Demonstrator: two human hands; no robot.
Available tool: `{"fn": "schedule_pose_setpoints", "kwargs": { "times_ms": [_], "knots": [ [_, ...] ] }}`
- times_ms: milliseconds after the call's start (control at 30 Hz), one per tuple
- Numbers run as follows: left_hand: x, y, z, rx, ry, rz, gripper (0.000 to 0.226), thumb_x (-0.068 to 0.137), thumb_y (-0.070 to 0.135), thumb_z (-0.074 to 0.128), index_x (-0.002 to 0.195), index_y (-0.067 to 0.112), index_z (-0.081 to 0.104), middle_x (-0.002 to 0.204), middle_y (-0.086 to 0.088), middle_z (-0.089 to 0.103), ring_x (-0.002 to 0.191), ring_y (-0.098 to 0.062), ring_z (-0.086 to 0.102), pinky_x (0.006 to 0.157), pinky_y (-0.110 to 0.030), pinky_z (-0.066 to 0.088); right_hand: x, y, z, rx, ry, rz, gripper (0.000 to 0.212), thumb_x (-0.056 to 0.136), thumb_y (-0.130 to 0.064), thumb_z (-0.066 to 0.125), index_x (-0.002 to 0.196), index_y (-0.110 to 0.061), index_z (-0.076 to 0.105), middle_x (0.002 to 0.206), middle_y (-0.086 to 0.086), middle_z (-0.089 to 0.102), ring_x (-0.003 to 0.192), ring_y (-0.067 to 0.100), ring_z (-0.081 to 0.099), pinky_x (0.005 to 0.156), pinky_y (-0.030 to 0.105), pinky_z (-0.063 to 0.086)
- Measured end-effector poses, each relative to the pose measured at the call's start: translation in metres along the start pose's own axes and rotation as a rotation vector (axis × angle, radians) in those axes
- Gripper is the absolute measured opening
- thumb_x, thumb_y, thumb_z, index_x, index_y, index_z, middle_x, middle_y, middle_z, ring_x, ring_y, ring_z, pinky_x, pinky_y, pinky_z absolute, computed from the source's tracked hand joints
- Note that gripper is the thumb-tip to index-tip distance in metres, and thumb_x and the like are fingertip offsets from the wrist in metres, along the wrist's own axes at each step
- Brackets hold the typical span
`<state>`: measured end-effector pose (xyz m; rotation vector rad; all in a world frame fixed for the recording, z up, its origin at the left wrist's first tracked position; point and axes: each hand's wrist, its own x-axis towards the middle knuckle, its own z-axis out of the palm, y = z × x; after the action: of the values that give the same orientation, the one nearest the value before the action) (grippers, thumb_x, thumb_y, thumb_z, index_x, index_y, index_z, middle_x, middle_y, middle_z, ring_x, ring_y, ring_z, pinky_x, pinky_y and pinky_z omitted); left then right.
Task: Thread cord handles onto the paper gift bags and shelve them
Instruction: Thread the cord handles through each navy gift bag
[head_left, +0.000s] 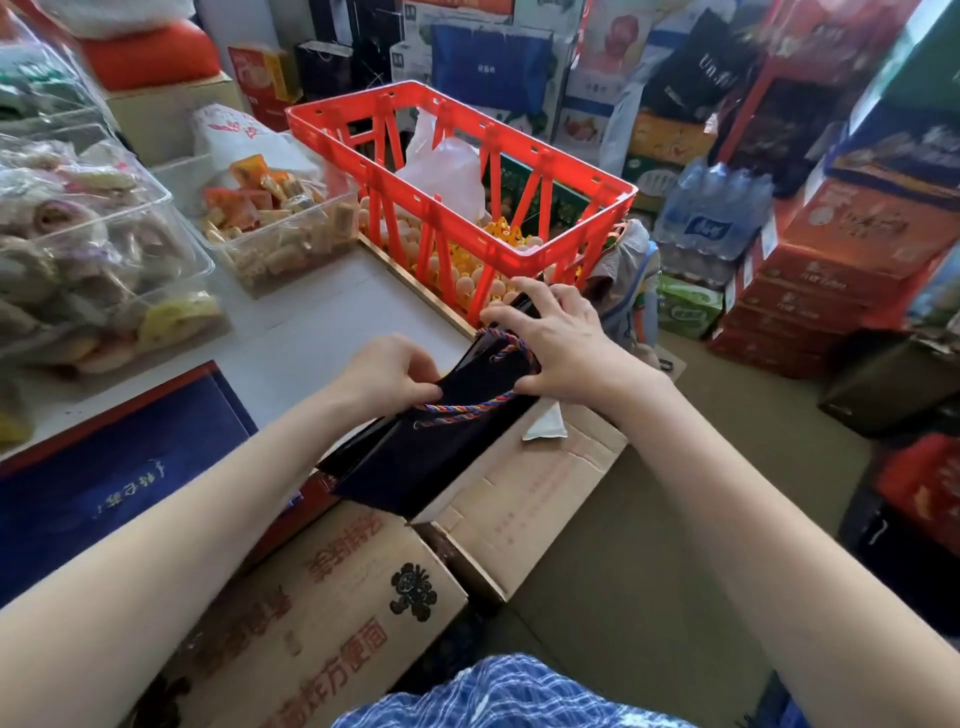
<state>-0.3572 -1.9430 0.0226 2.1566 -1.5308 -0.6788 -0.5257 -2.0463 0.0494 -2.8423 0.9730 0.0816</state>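
A dark navy paper gift bag (415, 457) lies flat and tilted over an open cardboard box (530, 499). A multicoloured twisted cord (467, 408) runs along the bag's top edge, and a second loop of cord (506, 343) shows further up. My left hand (392, 374) pinches the bag's rim and cord at the left end. My right hand (558, 338) grips the bag's upper edge, fingers curled over it and thumb pressing near the cord.
A red plastic crate (618, 189) over eggs stands just beyond the hands. Clear tubs of snacks (280, 228) sit on the white counter (311, 338) at left, beside a flat blue box (104, 467). Stacked cartons and bottled water (711, 218) crowd the right.
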Motion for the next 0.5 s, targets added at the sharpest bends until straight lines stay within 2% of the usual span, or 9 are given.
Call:
{"fn": "schedule_pose_setpoints", "kwargs": {
  "times_ms": [33, 100, 133, 167, 233, 300, 367, 433, 500],
  "knots": [
    [-0.002, -0.001, -0.008, -0.016, -0.046, 0.032, 0.012, 0.083, 0.014, 0.067, 0.089, 0.005, 0.072, 0.087, -0.008, 0.071, 0.072, -0.012, 0.057, 0.064, -0.021, 0.038, 0.004, -0.004, 0.007, -0.140, -0.004, -0.038, 0.067, 0.082, -0.023, 0.067, 0.139, -0.033, 0.034, 0.152, 0.003, 0.014, 0.141, 0.033, 0.005, 0.115, 0.055, 0.002],
    [-0.010, -0.006, -0.020, -0.058, -0.127, 0.075, 0.013, 0.085, 0.015, 0.066, 0.089, 0.006, 0.074, 0.086, -0.005, 0.072, 0.063, -0.002, 0.055, 0.063, -0.014, 0.039, 0.015, -0.017, 0.015, -0.221, 0.074, -0.130, 0.051, 0.082, -0.023, 0.066, 0.130, -0.029, 0.047, 0.144, 0.001, 0.031, 0.142, 0.029, 0.007, 0.112, 0.056, -0.008],
    [-0.015, -0.010, -0.023, -0.087, -0.131, 0.077, 0.013, 0.085, 0.015, 0.066, 0.089, 0.005, 0.074, 0.085, -0.004, 0.072, 0.061, 0.001, 0.054, 0.063, -0.012, 0.040, 0.022, -0.021, 0.018, -0.202, 0.088, -0.168, 0.042, 0.082, -0.023, 0.066, 0.122, -0.024, 0.054, 0.133, 0.000, 0.043, 0.138, 0.027, 0.019, 0.114, 0.053, -0.003],
    [-0.021, -0.015, -0.027, -0.125, -0.118, 0.051, 0.015, 0.086, 0.016, 0.065, 0.088, 0.005, 0.074, 0.082, -0.001, 0.072, 0.060, 0.002, 0.053, 0.061, -0.012, 0.039, 0.028, -0.026, 0.018, -0.147, 0.066, -0.194, 0.036, 0.082, -0.025, 0.067, 0.116, -0.021, 0.058, 0.122, 0.000, 0.051, 0.131, 0.026, 0.033, 0.114, 0.049, 0.010],
    [-0.035, -0.030, -0.035, -0.177, -0.035, -0.010, 0.027, 0.089, 0.023, 0.061, 0.070, 0.006, 0.070, 0.059, 0.014, 0.063, 0.049, 0.002, 0.048, 0.053, -0.012, 0.034, 0.037, -0.034, 0.013, 0.027, 0.041, -0.206, 0.032, 0.081, -0.027, 0.069, 0.111, -0.017, 0.062, 0.109, 0.003, 0.059, 0.112, 0.026, 0.051, 0.095, 0.037, 0.036],
    [-0.052, -0.043, -0.051, -0.210, 0.038, -0.047, 0.036, 0.088, 0.035, 0.057, 0.063, 0.011, 0.060, 0.051, 0.016, 0.048, 0.047, 0.000, 0.041, 0.052, -0.014, 0.030, 0.045, -0.046, 0.001, 0.144, 0.164, -0.230, 0.028, 0.081, -0.026, 0.070, 0.105, -0.013, 0.065, 0.098, 0.001, 0.058, 0.102, 0.026, 0.054, 0.084, 0.034, 0.038],
    [-0.071, -0.052, -0.070, -0.241, 0.068, -0.065, 0.018, 0.080, 0.039, 0.065, 0.090, 0.024, 0.066, 0.078, 0.013, 0.062, 0.072, 0.000, 0.055, 0.070, -0.012, 0.038, 0.053, -0.063, -0.015, 0.205, 0.325, -0.288, 0.021, 0.081, -0.023, 0.070, 0.099, -0.012, 0.066, 0.093, 0.000, 0.056, 0.102, 0.025, 0.054, 0.084, 0.031, 0.028],
    [-0.086, -0.062, -0.087, -0.126, 0.177, -0.056, 0.040, 0.077, 0.024, 0.074, 0.115, 0.021, 0.063, 0.103, 0.008, 0.065, 0.097, -0.009, 0.060, 0.085, -0.017, 0.040, 0.059, -0.084, -0.036, 0.202, 0.462, -0.341, 0.019, 0.082, -0.019, 0.068, 0.099, -0.012, 0.065, 0.102, 0.003, 0.061, 0.108, 0.024, 0.051, 0.089, 0.030, 0.024],
    [-0.099, -0.069, -0.104, 0.059, 0.412, -0.007, 0.040, 0.079, 0.021, 0.073, 0.117, 0.014, 0.064, 0.107, -0.001, 0.068, 0.102, -0.018, 0.063, 0.087, -0.025, 0.044, 0.061, -0.106, -0.057, 0.137, 0.574, -0.377, 0.018, 0.084, -0.017, 0.063, 0.102, -0.011, 0.062, 0.111, 0.005, 0.061, 0.112, 0.025, 0.048, 0.096, 0.032, 0.022]
  ]
}}
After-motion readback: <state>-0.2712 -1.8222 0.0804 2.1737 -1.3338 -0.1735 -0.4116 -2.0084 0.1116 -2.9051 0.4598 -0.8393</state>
